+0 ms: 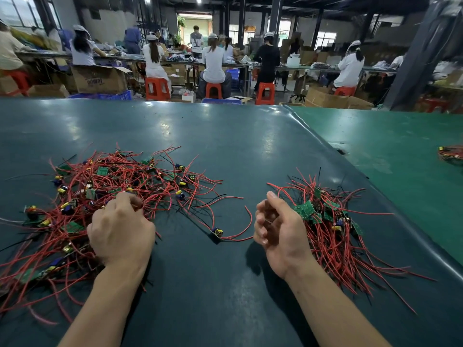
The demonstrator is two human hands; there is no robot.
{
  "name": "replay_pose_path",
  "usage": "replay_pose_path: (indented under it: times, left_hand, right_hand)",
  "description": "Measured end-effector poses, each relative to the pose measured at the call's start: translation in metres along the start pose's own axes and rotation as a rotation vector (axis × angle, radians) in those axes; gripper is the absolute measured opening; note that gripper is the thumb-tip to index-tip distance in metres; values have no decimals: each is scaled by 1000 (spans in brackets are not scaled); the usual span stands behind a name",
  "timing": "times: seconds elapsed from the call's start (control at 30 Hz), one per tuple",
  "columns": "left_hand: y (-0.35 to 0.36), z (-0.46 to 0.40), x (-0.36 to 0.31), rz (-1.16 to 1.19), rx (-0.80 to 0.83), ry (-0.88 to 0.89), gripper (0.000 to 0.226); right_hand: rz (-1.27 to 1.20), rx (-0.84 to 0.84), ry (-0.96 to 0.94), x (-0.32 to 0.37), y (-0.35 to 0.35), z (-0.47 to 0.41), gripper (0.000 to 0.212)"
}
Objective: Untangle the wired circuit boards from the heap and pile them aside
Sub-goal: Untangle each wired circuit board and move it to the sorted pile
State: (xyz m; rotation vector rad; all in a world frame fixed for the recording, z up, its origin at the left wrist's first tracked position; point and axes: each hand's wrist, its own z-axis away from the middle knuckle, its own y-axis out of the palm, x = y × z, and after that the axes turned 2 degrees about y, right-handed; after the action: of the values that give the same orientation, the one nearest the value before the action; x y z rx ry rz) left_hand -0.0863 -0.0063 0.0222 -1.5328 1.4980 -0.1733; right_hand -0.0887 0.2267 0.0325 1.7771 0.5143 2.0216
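A tangled heap of small green circuit boards with red and black wires (120,181) spreads over the left of the dark green table (225,136). My left hand (121,231) lies on the heap's near edge, its fingers curled into the red wires there. To the right lies a second, tidier pile of wired boards (328,221), wires trailing toward me. My right hand (278,226) hovers just left of that pile, fingers loosely curled, nothing in it. One loose board with a red wire (217,232) lies between my hands.
A lighter green table (400,156) adjoins on the right, carrying another small bundle of wired boards (452,154) at the frame's edge. Beyond the far table edge, several people sit on red stools at benches among cardboard boxes.
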Motion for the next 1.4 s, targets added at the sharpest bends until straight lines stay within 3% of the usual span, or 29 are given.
replay_pose_path:
  times: [0.13,0.33,0.67,0.8,0.9,1.17,1.27,1.33,1.4]
  left_hand:
    - [2,12,-16,163,-100,186,35]
    - [3,8,-6,162,-36,-8,49]
    - [6,2,2,40,106,-45,25]
    - [2,1,0,15,35,-36,17]
    - [1,4,-4,83,-12,14,22]
    - [3,3,1,-65,210,-77,31]
    - [-1,3,-2,-10,94,-56,24]
    - [-5,4,-5,136,-111,19,19]
    - [-10,2,-6,275,-376,216,13]
  right_hand:
    - [18,-6,-2,-1,0,0,31]
    - [-15,-3,3,0,-2,0,30]
    - [-29,-2,11,3,-2,1,29]
    - [-30,-2,13,3,-1,1,29]
    - [-25,0,13,3,-1,2,28]
    - [-27,1,17,3,0,2,29]
    - [-35,0,17,4,-1,2,29]
    - [-27,-9,21,3,-2,1,30]
    - [-18,-15,33,2,-1,1,30]
